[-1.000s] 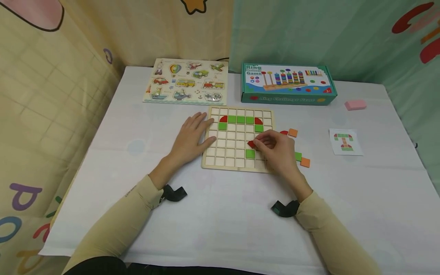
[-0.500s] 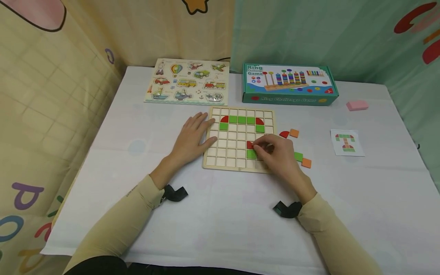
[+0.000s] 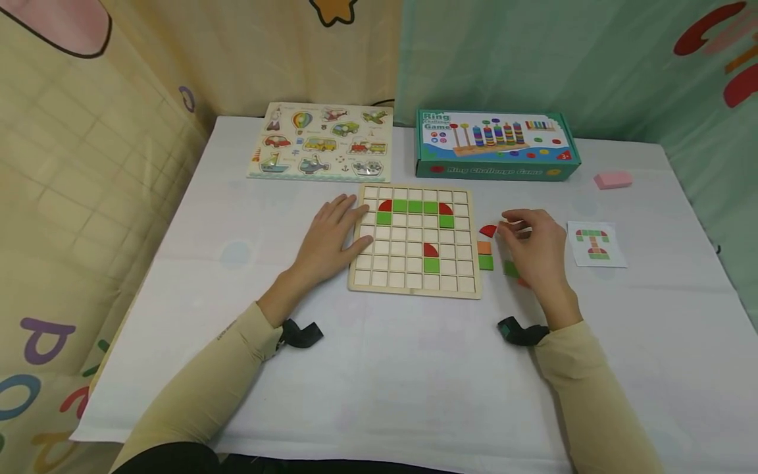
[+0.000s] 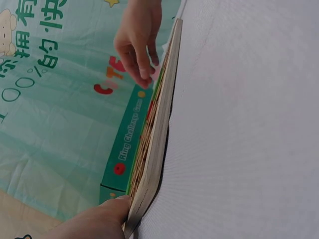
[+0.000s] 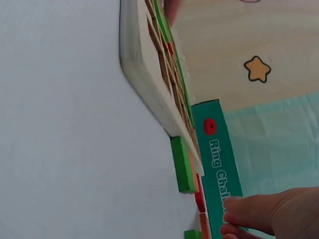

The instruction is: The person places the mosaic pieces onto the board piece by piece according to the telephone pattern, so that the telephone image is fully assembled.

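My left hand rests on the left edge of a wooden grid board, fingers extended and thumb on the board. Green square tiles and two red quarter-round tiles lie near its top. Lower down, a red quarter-round tile sits above a green tile. My right hand hovers over loose tiles right of the board, thumb and fingers loosely bent. Nothing shows between them. A loose red quarter-round tile lies beside its fingertips. An orange tile and a green tile lie nearby.
A small pattern card lies to the right, below a pink block. Behind the board are a vehicle puzzle and a green Ring Challenge Game box. My right hand partly covers another green tile.
My right hand has set the red quarter-round tile above the lower green tile, let go, and moved right to the loose tiles. My left hand stays on the board.
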The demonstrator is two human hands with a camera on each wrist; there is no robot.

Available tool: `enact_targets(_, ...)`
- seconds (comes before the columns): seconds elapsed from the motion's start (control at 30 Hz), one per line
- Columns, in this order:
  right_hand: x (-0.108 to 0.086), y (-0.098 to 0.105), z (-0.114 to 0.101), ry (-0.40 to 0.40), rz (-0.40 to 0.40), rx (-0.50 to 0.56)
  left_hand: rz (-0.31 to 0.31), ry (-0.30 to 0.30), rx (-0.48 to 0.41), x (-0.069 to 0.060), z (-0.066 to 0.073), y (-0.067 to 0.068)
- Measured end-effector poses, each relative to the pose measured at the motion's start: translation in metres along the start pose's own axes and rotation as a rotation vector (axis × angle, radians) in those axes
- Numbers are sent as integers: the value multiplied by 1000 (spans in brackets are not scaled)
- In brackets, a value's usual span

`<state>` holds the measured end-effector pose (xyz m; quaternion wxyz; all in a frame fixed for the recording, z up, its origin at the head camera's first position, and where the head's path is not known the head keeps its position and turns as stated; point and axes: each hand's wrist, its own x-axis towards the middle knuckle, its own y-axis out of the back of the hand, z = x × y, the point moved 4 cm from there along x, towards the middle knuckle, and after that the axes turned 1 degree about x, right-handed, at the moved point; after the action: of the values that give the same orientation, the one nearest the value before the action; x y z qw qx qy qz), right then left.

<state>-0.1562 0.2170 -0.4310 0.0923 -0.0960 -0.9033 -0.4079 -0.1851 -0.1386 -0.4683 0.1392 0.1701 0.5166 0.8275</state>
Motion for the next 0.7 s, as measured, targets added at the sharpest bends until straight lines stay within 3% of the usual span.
enact_targets(0.3,1,-2,12,-69,-61,-64,-1,1,2,0,0,-1)
enact_targets(0.47,2,-1,17,-97,-72,-43,-5,4,9,0,0,-1)
enact_targets(0.7,5,0,16,-38,-2,59,-6,8,0,-1,0,-1)
